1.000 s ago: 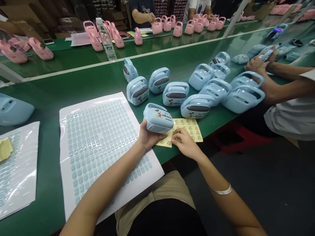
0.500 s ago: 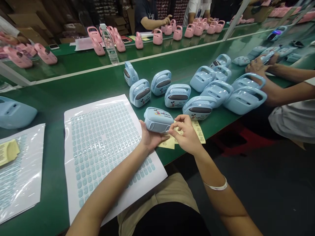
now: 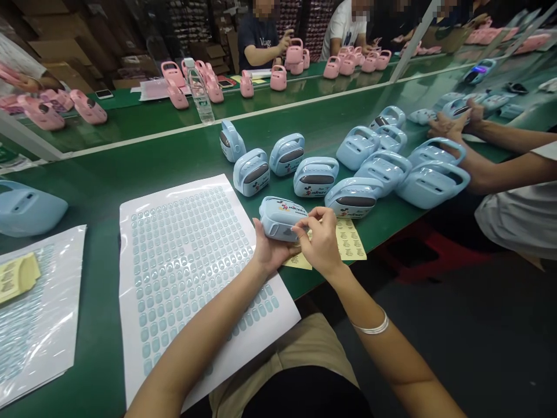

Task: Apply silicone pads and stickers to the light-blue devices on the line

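A light-blue handled device (image 3: 278, 216), with a cartoon mouse print and lettering on its front, lies on its back in my left hand (image 3: 272, 249). The fingers of that hand reach beneath it and the thumb rests at its left end. My right hand (image 3: 319, 235) meets the device's lower right side with thumb and forefinger pinched together. Anything between those fingertips is too small to make out. Below both hands are yellow sticker sheets (image 3: 350, 241). To the left, a white sheet (image 3: 235, 200) carries rows of small clear bluish stickers (image 3: 174, 278).
Several similar light-blue devices (image 3: 316, 177) stand just beyond my hands and to the right. A co-worker's hands (image 3: 452, 122) hold another one at far right. Across the divider are pink devices (image 3: 278, 78) and a water bottle (image 3: 199, 96). More sheets (image 3: 65, 302) lie far left.
My right hand has shifted slightly left, with its pinched fingers now against the device's side. Across the table, a person has lifted a pink device. The view has moved a little.
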### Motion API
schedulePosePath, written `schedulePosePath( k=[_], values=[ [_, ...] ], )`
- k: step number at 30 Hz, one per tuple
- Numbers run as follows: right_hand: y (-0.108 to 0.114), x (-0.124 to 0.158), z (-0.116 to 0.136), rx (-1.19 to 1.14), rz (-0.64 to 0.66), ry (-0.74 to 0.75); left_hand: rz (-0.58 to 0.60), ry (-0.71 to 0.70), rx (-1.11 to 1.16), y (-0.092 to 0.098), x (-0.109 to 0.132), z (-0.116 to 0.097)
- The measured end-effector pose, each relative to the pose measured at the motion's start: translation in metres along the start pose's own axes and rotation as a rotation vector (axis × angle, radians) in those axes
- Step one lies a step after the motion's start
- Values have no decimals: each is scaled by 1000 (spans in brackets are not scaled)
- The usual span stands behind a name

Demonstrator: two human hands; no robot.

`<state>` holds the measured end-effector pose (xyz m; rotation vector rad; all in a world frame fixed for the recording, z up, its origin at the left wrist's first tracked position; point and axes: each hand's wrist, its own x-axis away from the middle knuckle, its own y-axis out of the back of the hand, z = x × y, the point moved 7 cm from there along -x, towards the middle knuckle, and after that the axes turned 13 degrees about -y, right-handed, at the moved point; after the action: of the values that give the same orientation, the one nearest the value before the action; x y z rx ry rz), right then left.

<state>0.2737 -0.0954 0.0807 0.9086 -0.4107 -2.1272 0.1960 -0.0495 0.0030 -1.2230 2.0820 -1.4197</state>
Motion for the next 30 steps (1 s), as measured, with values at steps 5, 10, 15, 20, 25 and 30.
schedulePosePath(
  k=[5, 10, 15, 20, 25, 30],
  values=[
    [16, 9, 0, -113, -73, 49, -18, 4, -26, 1, 0, -1],
    [12, 18, -39, -228, 350, -324, -67, 2, -48, 5, -3, -2],
    [-16, 36, -58, -1, 560, -449, -51, -48, -22, 5, -5, -3],
    [-25, 39, -55, 60, 480, -391, -18, -58, -10, 0, -4, -6],
    [-23, 43, -55, 89, 425, -323, 60, -62, -81, -14, 10, -26],
    [-24, 46, -51, 98, 424, -267, 223, -214, -340, -26, 41, -84]
  ],
)
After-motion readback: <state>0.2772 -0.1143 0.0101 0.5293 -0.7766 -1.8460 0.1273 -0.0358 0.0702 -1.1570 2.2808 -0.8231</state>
